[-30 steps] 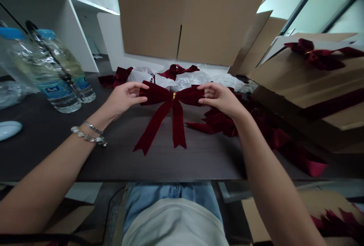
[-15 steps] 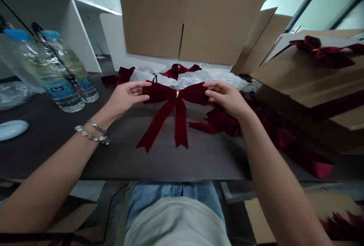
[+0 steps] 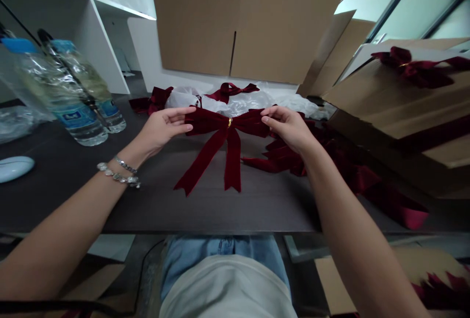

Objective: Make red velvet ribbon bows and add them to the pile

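A dark red velvet bow [image 3: 215,123] with a gold tie at its middle is stretched sideways between my two hands. Its two notched tails hang down in front of the dark table. My left hand [image 3: 165,124], with bracelets at the wrist, pinches the bow's left loop. On the other side, the right loop is held between the thumb and fingers of my right hand [image 3: 284,124]. More red ribbon bows [image 3: 282,159] lie heaped on the table beside and beneath my right forearm.
Crumpled clear plastic [image 3: 246,105] lies behind the bow, with another red bow [image 3: 238,90] on it. Water bottles [image 3: 77,117] and a white mouse [image 3: 16,167] are at left. A large cardboard sheet [image 3: 238,19] stands at the back; a cardboard box [image 3: 370,85] is at right.
My right hand has shifted slightly left along the bow's right loop. The tails hang marginally further left. My left hand keeps its hold.
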Tool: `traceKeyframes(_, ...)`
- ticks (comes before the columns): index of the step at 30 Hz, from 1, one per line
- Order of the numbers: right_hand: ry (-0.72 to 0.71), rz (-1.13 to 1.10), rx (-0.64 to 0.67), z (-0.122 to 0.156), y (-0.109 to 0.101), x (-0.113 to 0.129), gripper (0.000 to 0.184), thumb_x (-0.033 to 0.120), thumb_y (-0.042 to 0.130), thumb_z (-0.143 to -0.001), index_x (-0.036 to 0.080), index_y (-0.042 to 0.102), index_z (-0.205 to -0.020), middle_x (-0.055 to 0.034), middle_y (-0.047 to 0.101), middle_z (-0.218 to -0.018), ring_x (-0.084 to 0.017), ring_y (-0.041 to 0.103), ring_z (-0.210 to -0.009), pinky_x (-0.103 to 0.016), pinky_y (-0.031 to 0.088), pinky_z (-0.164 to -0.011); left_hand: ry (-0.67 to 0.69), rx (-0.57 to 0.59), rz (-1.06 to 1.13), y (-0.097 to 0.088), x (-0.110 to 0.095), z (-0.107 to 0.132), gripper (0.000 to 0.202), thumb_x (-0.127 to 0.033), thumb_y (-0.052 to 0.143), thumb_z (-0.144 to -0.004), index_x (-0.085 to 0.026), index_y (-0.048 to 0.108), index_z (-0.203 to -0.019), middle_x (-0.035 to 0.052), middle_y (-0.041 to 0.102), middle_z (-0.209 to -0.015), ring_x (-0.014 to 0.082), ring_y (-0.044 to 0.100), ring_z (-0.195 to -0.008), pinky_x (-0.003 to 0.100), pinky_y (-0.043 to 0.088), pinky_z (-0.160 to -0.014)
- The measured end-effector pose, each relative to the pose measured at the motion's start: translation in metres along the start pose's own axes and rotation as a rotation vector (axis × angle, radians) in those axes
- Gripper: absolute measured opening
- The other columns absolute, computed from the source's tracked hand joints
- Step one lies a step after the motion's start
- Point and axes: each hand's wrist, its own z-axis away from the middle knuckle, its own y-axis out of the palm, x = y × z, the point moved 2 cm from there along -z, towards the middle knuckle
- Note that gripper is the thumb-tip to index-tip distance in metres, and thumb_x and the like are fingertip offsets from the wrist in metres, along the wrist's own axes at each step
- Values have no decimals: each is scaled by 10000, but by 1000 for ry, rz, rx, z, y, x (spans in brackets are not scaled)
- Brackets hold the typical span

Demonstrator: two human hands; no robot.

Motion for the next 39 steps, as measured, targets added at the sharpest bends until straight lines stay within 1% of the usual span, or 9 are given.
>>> traceKeyframes(6,-21,-19,32,-1,0,-1,236,367,698,-789,175,592,-879,5,502,-721,-89,424,-608,-235,368,-536,-25,-22,19,0,0,1,550,-171,782,-680,-192,660,-1215,92,667,-1244,196,633,-1127,294,556,-966)
traceKeyframes(13,-35,-44,47,-2,0,-1,222,356,690,-793,180,567,-849,16,455,-693,-84,373,-587,-233,316,-518,-19,-17,37,0,0,1,535,-157,777,-680,-197,667,-1202,81,680,-1213,193,639,-1111,309,558,-964)
traceKeyframes(18,-34,-55,47,-1,-1,-2,218,357,692,-791,185,568,-840,21,438,-681,-85,359,-578,-236,304,-521,-22,-18,33,0,3,0,535,-159,778,-678,-198,670,-1201,85,699,-1165,203,652,-1084,326,573,-940)
traceKeyframes(22,-34,-67,43,0,0,-1,212,348,697,-787,188,566,-832,23,430,-678,-84,350,-574,-236,294,-518,-32,-7,35,0,3,0,543,-155,775,-679,-199,665,-1208,85,699,-1167,196,661,-1068,327,573,-940)
traceKeyframes(25,-34,-63,32,0,0,1,204,340,694,-787,189,562,-825,21,433,-681,-85,351,-575,-234,299,-520,-42,-2,45,1,3,0,553,-158,778,-674,-197,662,-1214,86,703,-1164,198,664,-1068,319,576,-931)
traceKeyframes(30,-27,-55,25,0,-1,1,212,339,704,-771,187,567,-820,15,462,-707,-92,392,-599,-237,340,-546,-80,16,89,0,2,2,542,-151,784,-672,-206,676,-1200,85,724,-1113,195,677,-1048,274,579,-904)
traceKeyframes(35,-27,-66,23,0,-2,1,214,338,712,-769,185,575,-830,10,472,-723,-98,417,-612,-247,363,-561,-92,15,83,1,0,3,547,-150,775,-681,-198,665,-1215,92,726,-1108,201,680,-1040,281,584,-892)
traceKeyframes(39,-27,-66,14,0,-2,2,211,334,718,-759,187,580,-819,6,485,-721,-95,417,-603,-245,369,-554,-115,12,91,1,0,4,542,-150,774,-684,-191,666,-1213,90,732,-1079,188,691,-993,277,588,-872)
